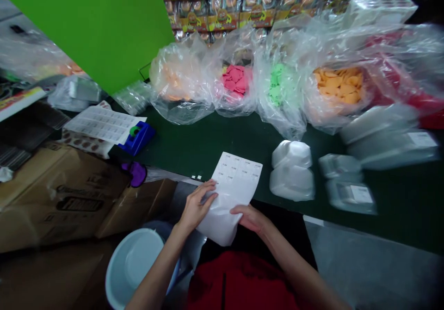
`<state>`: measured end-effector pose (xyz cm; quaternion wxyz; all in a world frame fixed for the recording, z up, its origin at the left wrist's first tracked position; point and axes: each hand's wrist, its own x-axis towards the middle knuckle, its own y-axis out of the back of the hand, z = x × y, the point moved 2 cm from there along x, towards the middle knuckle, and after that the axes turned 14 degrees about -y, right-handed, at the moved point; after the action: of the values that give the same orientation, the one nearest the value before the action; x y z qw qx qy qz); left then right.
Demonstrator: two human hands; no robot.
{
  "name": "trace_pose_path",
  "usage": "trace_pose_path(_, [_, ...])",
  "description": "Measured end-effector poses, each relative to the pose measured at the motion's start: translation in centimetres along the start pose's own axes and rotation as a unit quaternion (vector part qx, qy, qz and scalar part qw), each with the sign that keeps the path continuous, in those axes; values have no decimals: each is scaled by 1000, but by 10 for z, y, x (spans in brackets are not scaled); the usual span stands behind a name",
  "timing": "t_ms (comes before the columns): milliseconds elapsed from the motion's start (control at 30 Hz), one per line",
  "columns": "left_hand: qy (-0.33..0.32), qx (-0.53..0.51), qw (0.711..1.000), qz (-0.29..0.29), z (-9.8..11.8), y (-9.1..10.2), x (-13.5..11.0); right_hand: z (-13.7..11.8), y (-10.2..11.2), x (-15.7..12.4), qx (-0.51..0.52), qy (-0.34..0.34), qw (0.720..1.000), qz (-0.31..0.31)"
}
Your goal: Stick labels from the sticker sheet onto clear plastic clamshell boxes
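I hold a white sheet of small labels (233, 185) at the near edge of a dark green table (208, 139). My left hand (197, 206) grips the sheet's left side, fingers curled over its edge. My right hand (251, 217) holds the lower right part from beneath, thumb on top. The sheet's far end rests on the table. Just right of it lies a closed white clamshell container (292, 170).
Clear bags of pale orange (176, 81), pink (236, 79), green (277, 84) and orange pieces (338, 84) line the far side. Plastic-wrapped containers (348, 182) lie right. A blue tape dispenser (138, 137), label sheets (100, 122), cardboard boxes (62, 194) and a pale bucket (133, 266) sit left.
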<state>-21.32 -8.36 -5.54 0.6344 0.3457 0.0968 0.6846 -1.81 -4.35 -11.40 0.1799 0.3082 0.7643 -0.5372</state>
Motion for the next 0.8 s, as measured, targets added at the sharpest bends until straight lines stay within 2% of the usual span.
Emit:
trace_pose_path(133, [0, -9, 1000, -1, -1, 0, 2, -4, 8, -6, -11, -24, 1000, -8])
trace_pose_path(267, [-35, -10, 999, -17, 4, -4, 6, -8, 10, -11, -14, -39, 999, -4])
trace_pose_path(400, [-69, 33, 997, -19, 13, -8, 12, -9, 14, -17, -3, -32, 999, 6])
trace_pose_path(467, [-65, 40, 997, -16, 17, -11, 15, -8, 18, -21, -11, -33, 999, 22])
trace_pose_path(633, [51, -2, 999, 15, 24, -20, 19, -10, 29, -27, -41, -43, 997, 53])
trace_pose_path(800, [154, -61, 986, 26, 23, -32, 21, -13, 34, -35, -46, -44, 996, 69])
